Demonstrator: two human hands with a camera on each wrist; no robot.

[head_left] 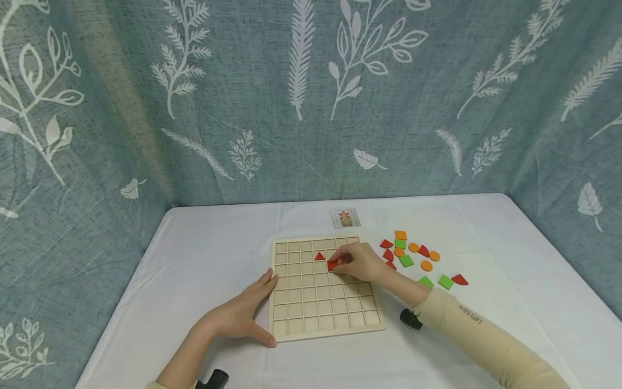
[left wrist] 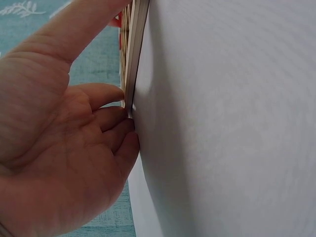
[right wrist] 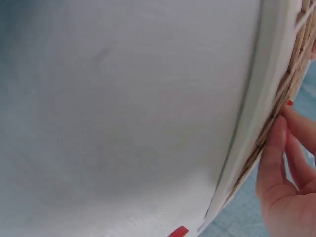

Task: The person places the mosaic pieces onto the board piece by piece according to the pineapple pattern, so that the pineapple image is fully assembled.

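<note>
The right hand (head_left: pixel 358 261) is pinching a flat red piece (head_left: pixel 332 265) between thumb and curled fingers — holding it over the upper middle of a pale wooden grid board (head_left: pixel 295 296), its outline partly hidden by those fingers. A small red triangle (head_left: pixel 319 256) is lying in the grid, just left of that pinch. And the left hand (head_left: pixel 248 310) — it's opening wide, thumb resting at the board's near left corner, fingertips touching the left edge, nothing in its grasp. Beyond the board, a small gridded picture card (head_left: pixel 345 218) is lying on the white tablecloth (head_left: pixel 218 243). Out right, orange discs (head_left: pixel 426 266), green squares (head_left: pixel 445 281) and red curved-edged wedges (head_left: pixel 459 280) are lying scattered.
</note>
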